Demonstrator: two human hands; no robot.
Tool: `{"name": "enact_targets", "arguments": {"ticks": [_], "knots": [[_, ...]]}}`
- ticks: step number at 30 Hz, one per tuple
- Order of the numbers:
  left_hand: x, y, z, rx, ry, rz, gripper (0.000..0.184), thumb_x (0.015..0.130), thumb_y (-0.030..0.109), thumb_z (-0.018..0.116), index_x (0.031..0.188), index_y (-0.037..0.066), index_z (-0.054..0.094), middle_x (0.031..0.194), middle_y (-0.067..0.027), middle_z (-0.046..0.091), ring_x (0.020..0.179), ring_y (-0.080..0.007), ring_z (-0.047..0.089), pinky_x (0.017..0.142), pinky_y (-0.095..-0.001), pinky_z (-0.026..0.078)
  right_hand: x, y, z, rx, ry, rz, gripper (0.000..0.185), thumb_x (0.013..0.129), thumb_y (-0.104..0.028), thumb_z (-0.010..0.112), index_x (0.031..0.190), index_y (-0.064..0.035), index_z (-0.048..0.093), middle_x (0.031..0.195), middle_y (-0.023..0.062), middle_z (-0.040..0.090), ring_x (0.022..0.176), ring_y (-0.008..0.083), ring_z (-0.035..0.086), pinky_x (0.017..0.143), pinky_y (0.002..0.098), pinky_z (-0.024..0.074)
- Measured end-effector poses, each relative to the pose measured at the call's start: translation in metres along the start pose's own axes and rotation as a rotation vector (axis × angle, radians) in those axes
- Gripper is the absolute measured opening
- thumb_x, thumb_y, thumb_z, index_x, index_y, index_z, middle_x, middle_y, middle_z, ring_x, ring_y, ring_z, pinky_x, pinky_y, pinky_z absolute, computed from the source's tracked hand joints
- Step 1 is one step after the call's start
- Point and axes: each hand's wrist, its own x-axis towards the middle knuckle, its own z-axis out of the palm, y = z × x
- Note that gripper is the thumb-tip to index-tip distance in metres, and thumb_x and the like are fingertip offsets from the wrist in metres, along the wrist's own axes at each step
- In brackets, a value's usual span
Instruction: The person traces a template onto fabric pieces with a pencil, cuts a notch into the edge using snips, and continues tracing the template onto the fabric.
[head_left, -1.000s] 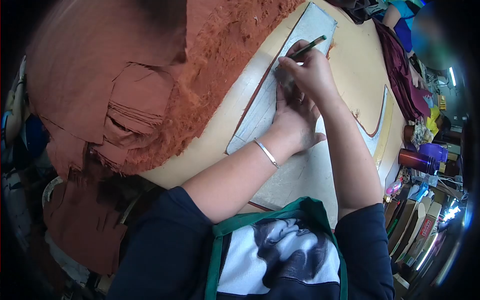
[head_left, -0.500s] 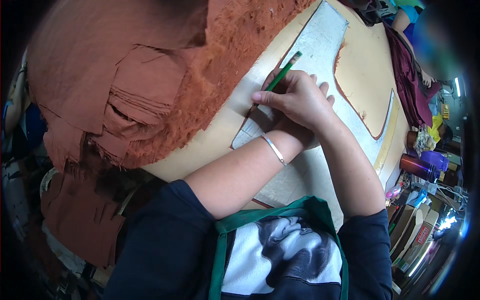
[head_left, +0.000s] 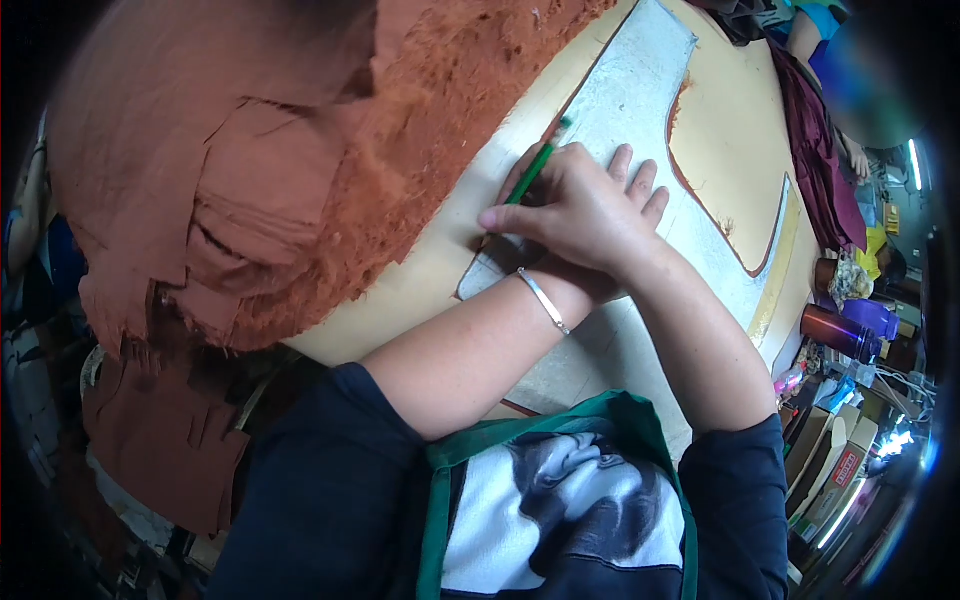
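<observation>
In my right hand (head_left: 585,212) is a green pencil (head_left: 529,175), pinched between thumb and fingers with its lower end near the left edge of a pale grey pattern template (head_left: 628,88). My left arm, with a silver bracelet, crosses beneath my right wrist. Most of my left hand (head_left: 641,183) is hidden under the right; its visible fingertips are spread flat on the template. Reddish-brown fabric edges show from under the template, which lies on a tan surface (head_left: 365,300). The pencil's tip is hidden.
A large heap of rust-brown fabric (head_left: 270,165) fills the left side. Along the right lie maroon cloth (head_left: 812,150), a dark red tumbler (head_left: 835,332) and cardboard boxes (head_left: 835,465). Another person's arm (head_left: 803,40) shows at upper right.
My right hand and the pencil have shifted slightly left and down along the template's edge. More of my left fingers now show. The fabric heap appears a little further left in view.
</observation>
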Motion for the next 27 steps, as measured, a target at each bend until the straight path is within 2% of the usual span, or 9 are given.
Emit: {"name": "enact_targets", "arguments": {"ticks": [2, 4, 6, 7, 10, 11, 15, 23, 27], "knots": [[-0.003, -0.003, -0.012, -0.007, -0.092, 0.002, 0.062, 0.088, 0.046, 0.025, 0.139, 0.011, 0.016, 0.144, -0.0128, 0.016, 0.134, -0.0263, 0.012, 0.106, -0.0455, 0.010, -0.001, -0.001, 0.006, -0.046, 0.027, -0.035, 0.039, 0.067, -0.038, 0.071, 0.081, -0.0027, 0.063, 0.072, 0.0193, 0.060, 0.082, 0.0343, 0.058, 0.076, 0.0400, 0.0433], [0.001, -0.001, -0.014, -0.006, -0.114, 0.003, 0.062, 0.087, 0.047, 0.025, 0.138, 0.013, 0.019, 0.144, -0.0135, 0.017, 0.132, -0.0291, 0.017, 0.102, -0.0544, 0.012, 0.001, 0.001, 0.000, -0.027, -0.006, -0.034, 0.036, 0.067, -0.035, 0.071, 0.083, -0.0031, 0.063, 0.072, 0.0183, 0.060, 0.083, 0.0343, 0.057, 0.079, 0.0396, 0.0416], [0.005, 0.001, -0.011, -0.039, -0.136, -0.013, 0.062, 0.086, 0.047, 0.028, 0.138, 0.015, 0.020, 0.143, -0.0140, 0.020, 0.131, -0.0314, 0.020, 0.094, -0.0663, 0.014, 0.001, -0.002, -0.010, -0.012, 0.023, -0.063, 0.034, 0.067, -0.032, 0.071, 0.081, -0.0026, 0.062, 0.071, 0.0166, 0.060, 0.076, 0.0322, 0.058, 0.076, 0.0386, 0.0437], [0.008, 0.003, 0.000, -0.178, -0.099, -0.040, 0.065, 0.085, 0.048, 0.032, 0.138, 0.013, 0.019, 0.143, -0.0152, 0.018, 0.132, -0.0328, 0.016, 0.097, -0.0647, 0.009, 0.007, 0.008, -0.014, 0.126, 0.028, -0.099, 0.028, 0.068, -0.025, 0.072, 0.081, -0.0021, 0.062, 0.067, 0.0129, 0.061, 0.064, 0.0270, 0.058, 0.068, 0.0366, 0.0459], [0.015, 0.005, -0.017, -0.267, -0.304, -0.115, 0.072, 0.082, 0.050, 0.039, 0.138, 0.010, 0.020, 0.143, -0.0166, 0.015, 0.132, -0.0353, 0.009, 0.099, -0.0631, 0.003, 0.025, 0.029, -0.034, 0.230, 0.193, -0.083, 0.023, 0.069, -0.020, 0.071, 0.078, -0.0012, 0.062, 0.066, 0.0105, 0.061, 0.060, 0.0226, 0.058, 0.061, 0.0345, 0.0464], [0.012, 0.006, -0.038, -0.239, -0.380, -0.164, 0.078, 0.078, 0.053, 0.047, 0.137, 0.008, 0.022, 0.142, -0.0179, 0.014, 0.133, -0.0339, 0.005, 0.099, -0.0623, 0.000, 0.032, 0.037, -0.043, 0.248, 0.250, -0.055, 0.023, 0.069, -0.020, 0.071, 0.078, -0.0009, 0.062, 0.068, 0.0113, 0.062, 0.064, 0.0199, 0.060, 0.062, 0.0322, 0.0466], [0.008, 0.004, -0.028, -0.426, -0.236, -0.141, 0.072, 0.075, 0.045, 0.058, 0.132, 0.010, 0.032, 0.142, -0.0107, 0.018, 0.133, -0.0316, 0.006, 0.097, -0.0658, 0.009, 0.078, 0.083, -0.079, 0.189, 0.403, -0.064, 0.028, 0.070, -0.023, 0.071, 0.082, 0.0002, 0.062, 0.075, 0.0119, 0.063, 0.066, 0.0184, 0.059, 0.062, 0.0306, 0.0460], [0.008, 0.005, -0.030, -0.427, -0.247, -0.131, 0.073, 0.076, 0.046, 0.056, 0.134, 0.010, 0.030, 0.142, -0.0116, 0.016, 0.133, -0.0314, 0.002, 0.096, -0.0669, 0.008, 0.138, 0.121, -0.137, 0.186, 0.616, 0.058, 0.028, 0.071, -0.022, 0.071, 0.083, 0.0009, 0.060, 0.077, 0.0084, 0.062, 0.069, 0.0163, 0.057, 0.064, 0.0293, 0.0450], [0.008, 0.003, -0.031, -0.463, -0.257, -0.131, 0.072, 0.077, 0.045, 0.055, 0.134, 0.009, 0.030, 0.142, -0.0124, 0.016, 0.133, -0.0318, 0.001, 0.097, -0.0659, 0.005, 0.143, 0.121, -0.139, 0.300, 0.630, 0.098, 0.025, 0.074, -0.021, 0.070, 0.084, 0.0005, 0.060, 0.077, 0.0070, 0.062, 0.069, 0.0137, 0.057, 0.064, 0.0284, 0.0445]]}}
